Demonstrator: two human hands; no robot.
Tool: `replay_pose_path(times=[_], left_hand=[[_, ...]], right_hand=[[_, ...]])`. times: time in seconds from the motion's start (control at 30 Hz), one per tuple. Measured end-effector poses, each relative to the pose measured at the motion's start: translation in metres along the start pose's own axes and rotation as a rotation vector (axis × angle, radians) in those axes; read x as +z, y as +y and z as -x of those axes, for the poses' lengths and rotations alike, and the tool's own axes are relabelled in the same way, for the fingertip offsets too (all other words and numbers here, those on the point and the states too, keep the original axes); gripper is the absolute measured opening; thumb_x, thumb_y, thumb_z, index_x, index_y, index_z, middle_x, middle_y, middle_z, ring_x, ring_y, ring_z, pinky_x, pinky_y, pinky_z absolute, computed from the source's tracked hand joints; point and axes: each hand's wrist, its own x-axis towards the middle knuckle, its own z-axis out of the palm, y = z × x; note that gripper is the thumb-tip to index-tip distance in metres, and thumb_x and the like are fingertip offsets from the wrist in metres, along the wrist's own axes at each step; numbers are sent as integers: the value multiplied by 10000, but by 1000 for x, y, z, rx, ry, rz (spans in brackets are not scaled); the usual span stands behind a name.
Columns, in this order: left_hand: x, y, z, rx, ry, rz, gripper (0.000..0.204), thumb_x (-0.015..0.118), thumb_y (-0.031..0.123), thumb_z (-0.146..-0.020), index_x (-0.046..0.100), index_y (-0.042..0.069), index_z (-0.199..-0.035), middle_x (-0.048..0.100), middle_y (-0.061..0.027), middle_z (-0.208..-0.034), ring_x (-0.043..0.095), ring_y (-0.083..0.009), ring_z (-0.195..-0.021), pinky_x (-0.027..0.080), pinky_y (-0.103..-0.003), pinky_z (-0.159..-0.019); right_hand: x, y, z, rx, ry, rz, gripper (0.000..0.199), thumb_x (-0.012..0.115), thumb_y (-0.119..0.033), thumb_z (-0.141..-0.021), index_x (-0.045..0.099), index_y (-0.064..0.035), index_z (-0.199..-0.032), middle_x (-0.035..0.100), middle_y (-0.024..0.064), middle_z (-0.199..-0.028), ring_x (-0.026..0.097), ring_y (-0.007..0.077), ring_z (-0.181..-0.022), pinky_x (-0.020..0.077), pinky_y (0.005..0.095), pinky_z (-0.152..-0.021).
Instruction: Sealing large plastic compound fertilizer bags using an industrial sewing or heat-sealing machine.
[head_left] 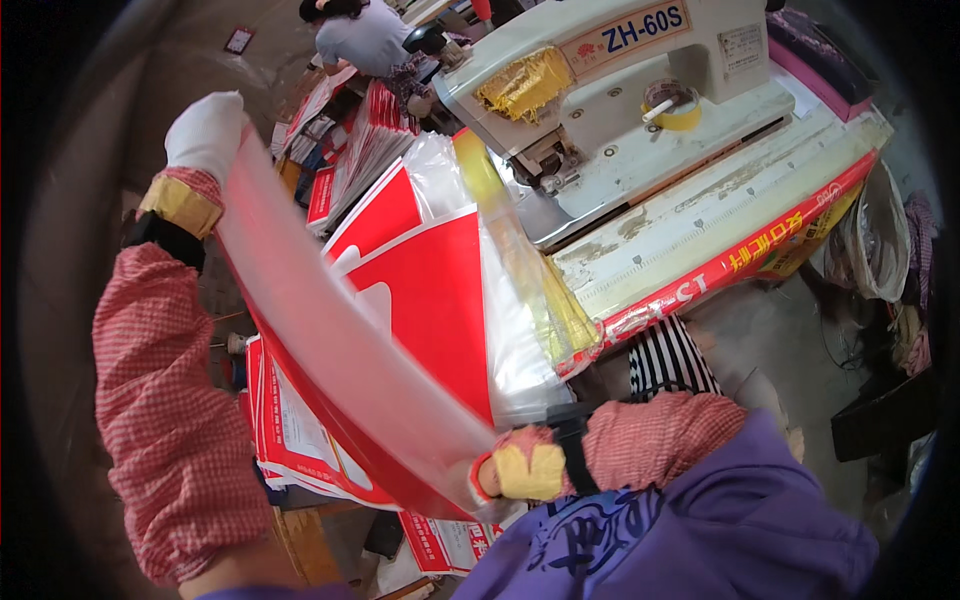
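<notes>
A flat red-and-white plastic sack (330, 320) stretches diagonally between my two hands, its surface smeared by motion. My left hand (205, 135), in a white glove, is closed on its far upper end, with the fingertips partly out of sight. At the near lower end, my right hand (483, 482) is closed on the sack close to my body; its fingers are mostly hidden. Just beyond the held sack lie more red-and-white sacks (430, 310) with clear plastic edges, overlapping beside the sewing machine's table (680, 230).
A large pale sewing machine (620, 80) stands at the far right, with a yellow tape roll (675, 105) on it. Piles of printed sacks (375, 150) lie farther back and at the left (290, 440). Another person (365, 40) sits at the back. A whitish bag (875, 240) hangs at the table's right end.
</notes>
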Motion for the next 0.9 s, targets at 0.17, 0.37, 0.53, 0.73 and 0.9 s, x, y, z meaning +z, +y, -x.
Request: replay_pose_path(times=[0.17, 0.37, 0.53, 0.73, 0.9], left_hand=[[-44, 22, -13, -30, -99, 99, 243, 459, 211, -801, 650, 63, -817, 639, -150, -846, 614, -318, -824, 474, -385, -722], [-41, 42, -5, -61, -170, 281, 284, 448, 247, -815, 654, 53, -800, 640, -149, -835, 621, -304, -813, 471, -377, -725], [-39, 73, -4, 43, -187, 200, 272, 463, 253, -799, 668, 79, -839, 644, -141, -857, 619, -308, -845, 477, -383, -737], [-46, 92, -5, 48, -218, 265, 284, 450, 271, -809, 656, 90, -882, 637, -145, -902, 611, -308, -874, 478, -400, -742], [-22, 95, -1, 97, -161, 220, 287, 422, 266, -835, 626, 107, -961, 630, -151, -920, 605, -313, -882, 475, -414, -752]], right_hand=[[-10, 91, -86, 714, 142, 421, 70, 567, -163, -728, 577, -104, -693, 558, 95, -663, 552, 203, -571, 433, 350, -487], [-67, 236, -146, -852, -424, -201, 272, 596, -299, -736, 656, -56, -843, 656, 120, -794, 642, 272, -749, 506, 410, -616], [-74, 244, -169, -517, -252, -438, 432, 622, -327, -736, 567, -46, -1059, 642, 136, -803, 629, 302, -758, 494, 426, -638], [-47, 212, -181, -580, -70, -946, 508, 626, -259, -765, 472, -67, -1209, 621, 155, -858, 612, 287, -770, 486, 373, -639], [-59, 210, -155, -518, -409, -1394, 494, 561, -121, -776, 437, -28, -1245, 635, 113, -802, 619, 173, -644, 476, 271, -566]])
